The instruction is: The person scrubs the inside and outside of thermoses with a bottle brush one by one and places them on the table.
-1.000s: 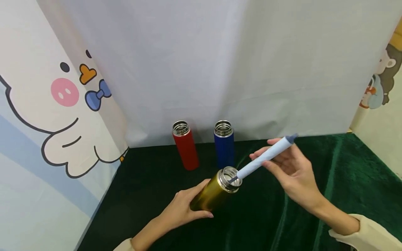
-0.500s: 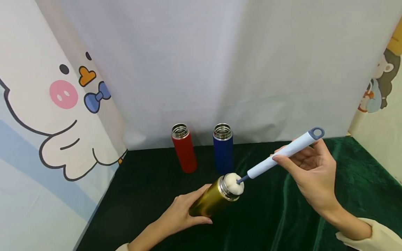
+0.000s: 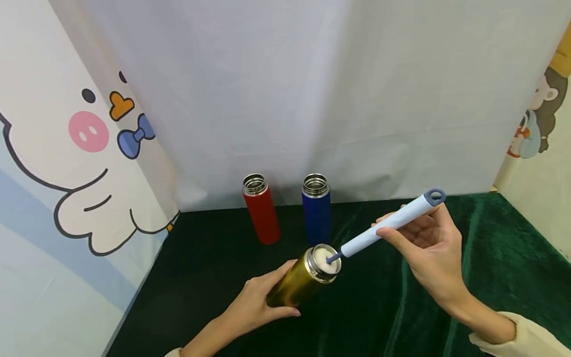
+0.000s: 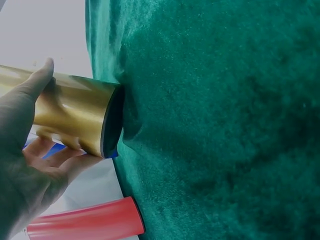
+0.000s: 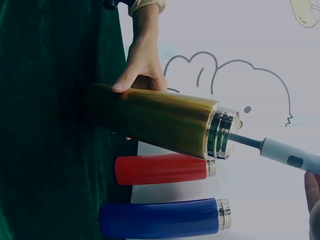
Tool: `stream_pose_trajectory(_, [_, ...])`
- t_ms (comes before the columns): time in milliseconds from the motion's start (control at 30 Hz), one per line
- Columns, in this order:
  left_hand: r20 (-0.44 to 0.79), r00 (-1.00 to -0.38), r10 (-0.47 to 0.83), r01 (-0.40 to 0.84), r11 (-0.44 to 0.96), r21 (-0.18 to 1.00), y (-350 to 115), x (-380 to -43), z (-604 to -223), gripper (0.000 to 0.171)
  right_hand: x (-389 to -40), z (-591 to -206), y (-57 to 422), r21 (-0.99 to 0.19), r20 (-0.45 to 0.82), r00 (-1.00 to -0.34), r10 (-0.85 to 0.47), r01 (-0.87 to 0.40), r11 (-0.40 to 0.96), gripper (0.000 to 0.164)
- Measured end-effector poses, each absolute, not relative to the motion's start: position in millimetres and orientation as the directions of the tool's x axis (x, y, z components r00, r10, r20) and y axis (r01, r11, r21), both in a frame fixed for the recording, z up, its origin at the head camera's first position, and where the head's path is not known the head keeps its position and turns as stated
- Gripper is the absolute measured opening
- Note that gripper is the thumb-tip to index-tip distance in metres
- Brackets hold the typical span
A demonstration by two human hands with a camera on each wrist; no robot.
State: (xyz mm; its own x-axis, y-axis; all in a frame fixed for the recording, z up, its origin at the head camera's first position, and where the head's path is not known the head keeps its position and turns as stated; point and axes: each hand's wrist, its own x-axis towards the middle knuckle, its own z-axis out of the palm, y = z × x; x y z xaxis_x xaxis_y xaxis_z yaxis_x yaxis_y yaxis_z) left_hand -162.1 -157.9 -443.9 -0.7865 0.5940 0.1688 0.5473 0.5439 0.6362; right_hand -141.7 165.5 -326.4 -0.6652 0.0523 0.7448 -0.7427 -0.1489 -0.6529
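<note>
My left hand grips the gold bottle round its body and tilts it, mouth toward the right. In the left wrist view the base of the gold bottle is close to the green cloth. My right hand pinches the pale blue handle of a bottle brush between thumb and fingers. The brush's thin dark stem enters the bottle's steel neck, where its white sponge head sits just inside the rim. In the right wrist view, the bottle wall hides the head, and the right hand shows only in part.
A red bottle and a blue bottle stand uncapped behind the gold one, near a pale backdrop. Dark green velvet cloth covers the table. Cartoon-printed panels flank it.
The right hand first drew the brush out until its white sponge bulged from the bottle's mouth, then pushed it slightly back in. The left hand and gold bottle stayed nearly still.
</note>
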Motion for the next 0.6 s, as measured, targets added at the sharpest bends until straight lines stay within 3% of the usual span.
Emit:
stream_pose_trajectory(167, [0.191,-0.773,0.604,0.573,0.538,0.618,-158.6,-162.6,-442.8,0.091,-139.2,-333.3,163.7,-0.656,0.749,-0.662,-0.006,-0.741,-0.142,0.043])
stream_pose_trajectory(300, [0.181,-0.764,0.62,0.588,0.552,0.592,-157.2,-162.7,-440.0,0.091,-133.9,-351.9,154.1,-0.716,0.689,-0.695,-0.203,-0.697,-0.044,0.042])
stream_pose_trajectory(400, [0.155,-0.753,0.64,0.594,0.558,0.58,-155.5,-162.0,-437.5,0.09,-131.4,-366.1,145.4,-0.713,0.645,-0.684,-0.34,-0.699,0.056,0.04])
stream_pose_trajectory(500, [0.147,-0.749,0.646,0.595,0.559,0.578,-153.7,-162.0,-436.8,0.09,-132.8,-367.0,143.6,-0.691,0.659,-0.666,-0.35,-0.72,0.067,0.042])
stream_pose_trajectory(600, [0.153,-0.758,0.634,0.589,0.565,0.578,-153.5,-162.0,-436.9,0.091,-135.6,-355.3,148.9,-0.693,0.705,-0.662,-0.255,-0.719,-0.05,0.043])
